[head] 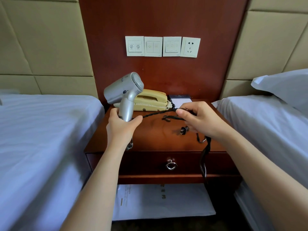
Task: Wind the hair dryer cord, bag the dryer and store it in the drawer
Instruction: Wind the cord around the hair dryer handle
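Nearest us the drawer is shut and we see no bag, so bagging and storing wait, while above the nightstand our left hand grips the dryer and our right hand pinches its loose cord, winding barely begun.

A wooden nightstand stands between two beds. At its back edge lie a beige telephone and, toward the back right corner, a notepad.
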The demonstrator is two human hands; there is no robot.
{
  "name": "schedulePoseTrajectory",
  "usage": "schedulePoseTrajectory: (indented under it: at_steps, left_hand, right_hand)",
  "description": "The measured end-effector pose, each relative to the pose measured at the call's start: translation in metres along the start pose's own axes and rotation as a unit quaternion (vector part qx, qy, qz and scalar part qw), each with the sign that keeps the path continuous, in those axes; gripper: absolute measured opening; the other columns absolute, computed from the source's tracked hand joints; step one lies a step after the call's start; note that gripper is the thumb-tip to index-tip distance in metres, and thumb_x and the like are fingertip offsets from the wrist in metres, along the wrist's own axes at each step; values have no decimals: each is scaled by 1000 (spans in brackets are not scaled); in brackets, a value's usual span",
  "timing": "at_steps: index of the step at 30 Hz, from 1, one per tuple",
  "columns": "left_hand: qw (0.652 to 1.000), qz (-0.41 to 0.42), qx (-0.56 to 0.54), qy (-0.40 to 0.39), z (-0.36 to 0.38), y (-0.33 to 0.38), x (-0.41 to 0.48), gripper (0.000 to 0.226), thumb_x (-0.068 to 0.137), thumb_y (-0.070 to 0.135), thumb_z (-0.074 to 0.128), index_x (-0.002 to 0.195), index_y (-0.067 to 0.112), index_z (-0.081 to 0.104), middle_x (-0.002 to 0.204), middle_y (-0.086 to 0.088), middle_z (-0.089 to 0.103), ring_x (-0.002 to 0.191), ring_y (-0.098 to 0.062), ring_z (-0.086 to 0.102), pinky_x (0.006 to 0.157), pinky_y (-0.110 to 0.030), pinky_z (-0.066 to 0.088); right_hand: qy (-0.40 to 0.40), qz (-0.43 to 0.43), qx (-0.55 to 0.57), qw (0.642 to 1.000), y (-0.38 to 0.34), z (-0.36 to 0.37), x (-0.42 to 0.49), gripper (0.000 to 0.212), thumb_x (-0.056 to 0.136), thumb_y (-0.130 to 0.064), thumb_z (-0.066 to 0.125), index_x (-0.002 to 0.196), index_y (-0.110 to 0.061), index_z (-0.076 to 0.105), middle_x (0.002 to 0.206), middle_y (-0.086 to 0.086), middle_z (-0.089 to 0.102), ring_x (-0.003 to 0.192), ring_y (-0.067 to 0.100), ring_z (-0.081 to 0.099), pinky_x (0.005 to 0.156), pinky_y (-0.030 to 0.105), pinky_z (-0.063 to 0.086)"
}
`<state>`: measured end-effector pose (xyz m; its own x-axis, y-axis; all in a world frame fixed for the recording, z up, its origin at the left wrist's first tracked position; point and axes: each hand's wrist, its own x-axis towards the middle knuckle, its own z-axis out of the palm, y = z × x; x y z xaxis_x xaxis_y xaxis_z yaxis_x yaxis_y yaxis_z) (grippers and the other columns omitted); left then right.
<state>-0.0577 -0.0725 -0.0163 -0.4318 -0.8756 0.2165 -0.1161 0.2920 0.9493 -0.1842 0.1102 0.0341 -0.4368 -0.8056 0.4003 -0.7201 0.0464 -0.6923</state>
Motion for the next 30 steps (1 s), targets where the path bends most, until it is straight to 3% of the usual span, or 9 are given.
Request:
schedulePoseTrajectory:
  at_steps: [3, 6, 9, 13, 16, 18, 20, 25, 30]
  left_hand:
    - [999, 11, 42, -16, 3, 3, -6, 67, 66, 46, 79, 118, 21, 45, 98, 0, 57, 77, -20, 58, 53, -25, 38]
    - [996, 8, 85, -39, 13, 4, -11, 79, 64, 51, 79, 126, 19, 42, 107, -2, 56, 89, -21, 55, 61, -26, 38]
    - [997, 4, 70, -42, 23, 5, -18, 65, 67, 52, 74, 115, 17, 47, 99, -3, 61, 86, -22, 58, 55, -25, 38]
    - [999, 28, 27, -7, 27, 9, -23, 45, 81, 42, 64, 108, 10, 49, 90, -5, 59, 83, -26, 58, 60, -30, 37]
    - [998, 47, 19, 24, 23, 13, -20, 42, 87, 46, 58, 108, 11, 50, 88, -2, 57, 76, -22, 51, 59, -29, 34]
    - [998, 55, 20, 32, 20, 13, -18, 34, 90, 41, 54, 106, 11, 51, 89, -3, 58, 78, -24, 50, 65, -29, 33]
    - [996, 83, 26, 25, 19, 10, -18, 24, 93, 33, 48, 102, 11, 51, 86, -6, 59, 78, -26, 53, 61, -31, 33]
    - [994, 88, 62, 13, 24, 6, -19, 24, 99, 26, 32, 89, 11, 49, 78, -4, 54, 67, -19, 48, 52, -27, 30]
    - [991, 82, 110, -9, 18, 9, -11, 30, 99, 29, 29, 97, 13, 54, 89, -11, 61, 80, -29, 57, 63, -34, 41]
  right_hand:
    - [41, -76, -128, 988, -11, 1, 3, 27, 95, -21, 52, 72, -8, 60, 58, -4, 48, 52, 9, 43, 54, 26, 35]
    - [38, -147, -200, 968, -26, 7, 6, 32, 93, -29, 51, 76, -5, 64, 61, 4, 59, 56, 21, 53, 56, 39, 43]
    - [23, -204, -234, 950, -39, 17, 5, 31, 89, -29, 50, 74, -7, 65, 58, -3, 54, 51, 21, 51, 50, 42, 45]
    - [-19, -234, -242, 941, -48, 22, 0, 27, 89, -27, 52, 70, -11, 63, 54, -8, 45, 49, 15, 41, 47, 36, 40]
    - [-51, -217, -248, 943, -49, 22, -3, 25, 89, -26, 53, 67, -14, 57, 49, -12, 36, 48, 11, 38, 47, 27, 31]
    - [-61, -200, -273, 939, -49, 23, -5, 26, 89, -25, 53, 64, -20, 47, 48, -13, 32, 47, 11, 36, 48, 29, 31]
    - [-72, -196, -301, 931, -50, 26, -7, 29, 89, -23, 54, 64, -23, 39, 49, -9, 34, 50, 18, 39, 48, 30, 31]
    - [-43, -151, -362, 919, -48, 31, -7, 21, 91, -30, 50, 76, -16, 55, 68, 0, 55, 71, 29, 54, 46, 29, 26]
    - [18, -33, -411, 911, -26, 23, 0, 20, 91, -32, 46, 77, -19, 51, 75, 1, 49, 82, 33, 57, 57, 30, 29]
